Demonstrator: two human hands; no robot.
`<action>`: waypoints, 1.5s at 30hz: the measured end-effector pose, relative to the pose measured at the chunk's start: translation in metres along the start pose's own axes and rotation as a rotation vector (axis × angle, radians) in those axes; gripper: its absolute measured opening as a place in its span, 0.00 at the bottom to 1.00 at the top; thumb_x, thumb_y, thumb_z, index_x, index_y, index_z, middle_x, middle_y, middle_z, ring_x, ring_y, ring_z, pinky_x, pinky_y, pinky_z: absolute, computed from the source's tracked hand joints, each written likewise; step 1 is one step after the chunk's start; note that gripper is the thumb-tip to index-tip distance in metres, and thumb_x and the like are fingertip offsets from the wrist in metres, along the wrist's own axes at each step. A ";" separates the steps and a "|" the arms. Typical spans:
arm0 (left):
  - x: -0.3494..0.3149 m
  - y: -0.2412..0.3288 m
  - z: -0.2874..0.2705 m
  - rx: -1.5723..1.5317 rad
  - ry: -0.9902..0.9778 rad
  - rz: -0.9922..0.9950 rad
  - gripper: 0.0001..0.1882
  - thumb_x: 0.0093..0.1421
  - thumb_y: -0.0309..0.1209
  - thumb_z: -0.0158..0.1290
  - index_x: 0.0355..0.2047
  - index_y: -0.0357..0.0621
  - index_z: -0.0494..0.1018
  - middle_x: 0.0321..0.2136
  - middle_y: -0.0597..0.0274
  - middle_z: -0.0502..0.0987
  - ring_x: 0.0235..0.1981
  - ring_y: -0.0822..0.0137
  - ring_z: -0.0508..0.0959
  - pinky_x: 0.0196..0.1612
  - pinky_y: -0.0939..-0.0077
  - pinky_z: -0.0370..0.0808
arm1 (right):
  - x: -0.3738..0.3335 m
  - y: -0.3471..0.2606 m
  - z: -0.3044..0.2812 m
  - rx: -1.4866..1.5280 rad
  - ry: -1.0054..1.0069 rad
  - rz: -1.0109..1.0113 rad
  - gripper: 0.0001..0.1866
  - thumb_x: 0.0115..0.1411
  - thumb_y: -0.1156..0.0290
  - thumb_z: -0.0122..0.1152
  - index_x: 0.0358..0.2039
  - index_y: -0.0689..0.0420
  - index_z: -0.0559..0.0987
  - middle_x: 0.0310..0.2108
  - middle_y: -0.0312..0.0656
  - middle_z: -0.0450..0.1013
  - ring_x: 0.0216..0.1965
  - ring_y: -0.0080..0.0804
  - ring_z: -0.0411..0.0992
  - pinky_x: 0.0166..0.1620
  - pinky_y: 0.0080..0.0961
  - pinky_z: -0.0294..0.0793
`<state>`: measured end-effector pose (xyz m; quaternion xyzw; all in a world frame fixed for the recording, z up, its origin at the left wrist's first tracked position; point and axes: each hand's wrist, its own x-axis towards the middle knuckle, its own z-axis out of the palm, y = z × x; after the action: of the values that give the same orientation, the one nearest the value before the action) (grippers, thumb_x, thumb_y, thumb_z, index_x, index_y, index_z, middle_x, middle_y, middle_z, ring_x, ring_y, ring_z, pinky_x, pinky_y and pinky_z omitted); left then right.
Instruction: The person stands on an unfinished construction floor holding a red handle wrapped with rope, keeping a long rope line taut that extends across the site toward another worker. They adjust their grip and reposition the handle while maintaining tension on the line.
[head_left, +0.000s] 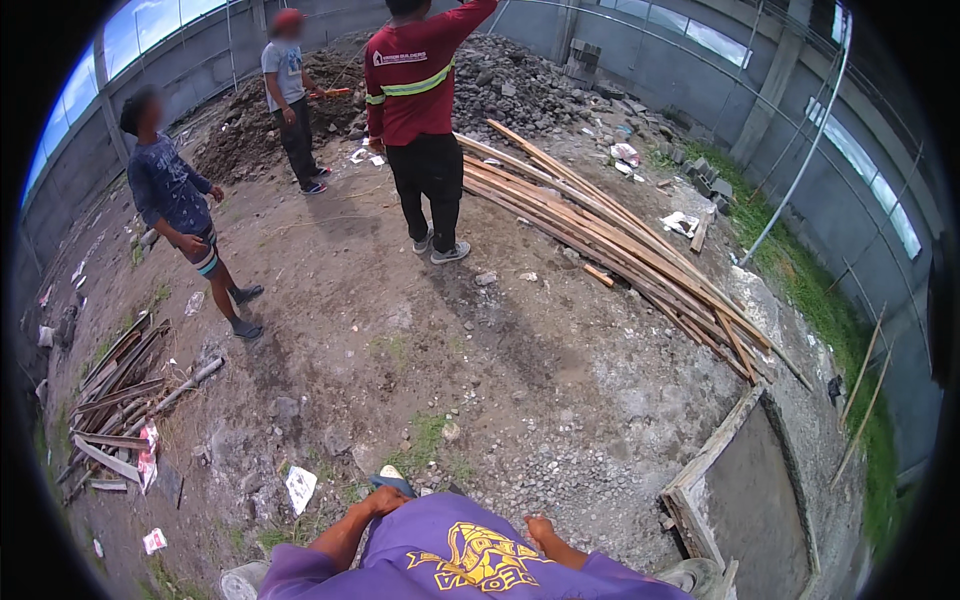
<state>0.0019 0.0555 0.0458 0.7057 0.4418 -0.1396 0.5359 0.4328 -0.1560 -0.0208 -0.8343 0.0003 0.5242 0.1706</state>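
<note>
My left hand [386, 501] rests at the left edge of my purple shirt [440, 540], its fingers lying against my front with nothing seen in them. On the other side, my right hand [541, 530] sits just off the shirt, fingers curled in, and no object shows in it. The shirt has a yellow print across its front. Just beyond my left hand, the tip of a shoe [391, 474] pokes out over the dirt. A concrete-filled box with wooden edges [690, 505] lies on the ground to my right, apart from my hand.
Three people stand ahead: one in a red long-sleeved shirt [415, 85], one in a grey shirt [285, 75], one in dark blue [170, 175]. Long planks [600, 230] lie right of them. Scrap wood [115, 410] is piled left. Rubble [510, 85] lies by the grey wall [690, 70].
</note>
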 end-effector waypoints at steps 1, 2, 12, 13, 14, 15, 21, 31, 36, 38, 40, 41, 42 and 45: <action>0.002 0.000 -0.005 -0.122 -0.043 -0.027 0.34 0.66 0.63 0.50 0.48 0.46 0.87 0.50 0.48 0.86 0.54 0.50 0.83 0.60 0.56 0.74 | -0.004 -0.001 0.005 0.029 0.030 -0.028 0.20 0.63 0.49 0.69 0.37 0.55 0.81 0.24 0.42 0.75 0.20 0.35 0.71 0.22 0.41 0.66; 0.006 0.002 -0.011 -0.114 -0.058 -0.017 0.33 0.66 0.62 0.52 0.48 0.45 0.86 0.49 0.48 0.86 0.52 0.53 0.84 0.58 0.58 0.75 | -0.006 -0.004 0.007 0.028 0.002 -0.076 0.20 0.63 0.49 0.69 0.38 0.55 0.81 0.24 0.42 0.76 0.20 0.35 0.71 0.22 0.41 0.66; 0.040 -0.009 -0.153 -0.251 -0.009 -0.092 0.36 0.64 0.64 0.55 0.52 0.43 0.84 0.48 0.45 0.85 0.52 0.51 0.83 0.59 0.62 0.76 | -0.016 -0.101 0.094 0.022 0.018 0.024 0.26 0.64 0.51 0.68 0.57 0.52 0.76 0.29 0.43 0.76 0.26 0.36 0.75 0.24 0.37 0.70; 0.046 -0.020 -0.174 -0.188 0.015 -0.098 0.37 0.64 0.65 0.55 0.54 0.45 0.83 0.49 0.44 0.85 0.54 0.49 0.82 0.61 0.61 0.76 | -0.011 -0.119 0.112 0.040 -0.029 -0.009 0.25 0.63 0.53 0.69 0.54 0.54 0.78 0.28 0.43 0.76 0.25 0.37 0.73 0.25 0.39 0.70; 0.049 -0.033 -0.193 -0.120 0.039 -0.109 0.37 0.63 0.65 0.55 0.56 0.47 0.83 0.50 0.44 0.84 0.57 0.47 0.81 0.63 0.61 0.75 | -0.009 -0.136 0.130 0.036 -0.015 -0.008 0.23 0.61 0.54 0.70 0.50 0.55 0.80 0.26 0.44 0.75 0.24 0.38 0.72 0.26 0.41 0.70; 0.050 -0.046 -0.212 -0.099 0.109 -0.098 0.37 0.63 0.64 0.55 0.57 0.47 0.81 0.52 0.43 0.82 0.59 0.46 0.79 0.64 0.59 0.73 | -0.005 -0.156 0.151 -0.028 -0.009 -0.058 0.22 0.61 0.53 0.69 0.47 0.57 0.82 0.28 0.45 0.78 0.28 0.38 0.76 0.31 0.42 0.74; 0.019 -0.112 -0.283 -0.375 0.454 -0.087 0.40 0.63 0.60 0.59 0.68 0.49 0.72 0.66 0.36 0.71 0.68 0.42 0.70 0.71 0.54 0.66 | -0.002 -0.283 0.264 -0.511 0.028 -0.449 0.23 0.60 0.50 0.70 0.42 0.58 0.87 0.40 0.48 0.85 0.42 0.39 0.83 0.49 0.34 0.80; -0.039 -0.215 -0.270 -0.725 0.378 -0.297 0.36 0.63 0.59 0.59 0.59 0.44 0.80 0.60 0.53 0.81 0.63 0.55 0.77 0.67 0.65 0.70 | -0.026 -0.457 0.352 -0.617 -0.040 -0.649 0.23 0.63 0.49 0.68 0.41 0.58 0.87 0.37 0.47 0.85 0.42 0.38 0.82 0.49 0.35 0.78; -0.020 -0.237 -0.274 -0.733 0.139 -0.421 0.33 0.65 0.59 0.57 0.55 0.44 0.83 0.54 0.53 0.84 0.59 0.56 0.80 0.64 0.68 0.72 | -0.019 -0.540 0.404 -0.489 -0.115 -0.509 0.24 0.61 0.48 0.69 0.38 0.59 0.87 0.38 0.49 0.85 0.46 0.42 0.82 0.52 0.37 0.77; 0.007 -0.244 -0.305 -0.632 0.078 -0.414 0.32 0.65 0.60 0.56 0.52 0.44 0.84 0.51 0.52 0.85 0.56 0.54 0.81 0.62 0.66 0.74 | -0.030 -0.597 0.429 -0.467 -0.033 -0.609 0.27 0.61 0.50 0.71 0.48 0.61 0.84 0.48 0.55 0.81 0.53 0.49 0.79 0.57 0.41 0.76; 0.035 -0.253 -0.353 -0.501 0.037 -0.359 0.31 0.65 0.60 0.56 0.48 0.44 0.84 0.48 0.50 0.85 0.53 0.53 0.82 0.59 0.64 0.75 | -0.047 -0.687 0.456 -0.398 0.046 -0.627 0.32 0.60 0.51 0.72 0.57 0.62 0.80 0.62 0.62 0.74 0.64 0.54 0.72 0.64 0.43 0.72; 0.051 -0.257 -0.386 -0.421 0.028 -0.307 0.30 0.65 0.60 0.56 0.46 0.44 0.84 0.47 0.50 0.85 0.51 0.52 0.83 0.58 0.62 0.75 | -0.058 -0.743 0.469 -0.332 0.110 -0.716 0.37 0.60 0.52 0.73 0.63 0.61 0.74 0.70 0.65 0.59 0.71 0.60 0.61 0.68 0.45 0.66; 0.064 -0.261 -0.418 -0.323 -0.022 -0.276 0.30 0.65 0.60 0.56 0.44 0.45 0.84 0.46 0.49 0.85 0.49 0.52 0.83 0.56 0.60 0.76 | -0.072 -0.799 0.481 -0.269 0.192 -0.756 0.43 0.60 0.52 0.74 0.70 0.61 0.69 0.77 0.68 0.44 0.77 0.65 0.49 0.73 0.48 0.61; 0.099 -0.262 -0.518 -0.412 0.257 -0.393 0.27 0.65 0.58 0.58 0.41 0.44 0.83 0.44 0.50 0.86 0.49 0.53 0.84 0.56 0.62 0.75 | -0.122 -0.998 0.502 -0.099 0.265 -1.017 0.54 0.62 0.49 0.73 0.78 0.57 0.54 0.78 0.68 0.22 0.80 0.72 0.29 0.75 0.62 0.51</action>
<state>-0.2874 0.5677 0.0143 0.4950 0.6529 -0.0579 0.5703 0.1177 0.9052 0.1731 -0.7952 -0.4078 0.2646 0.3625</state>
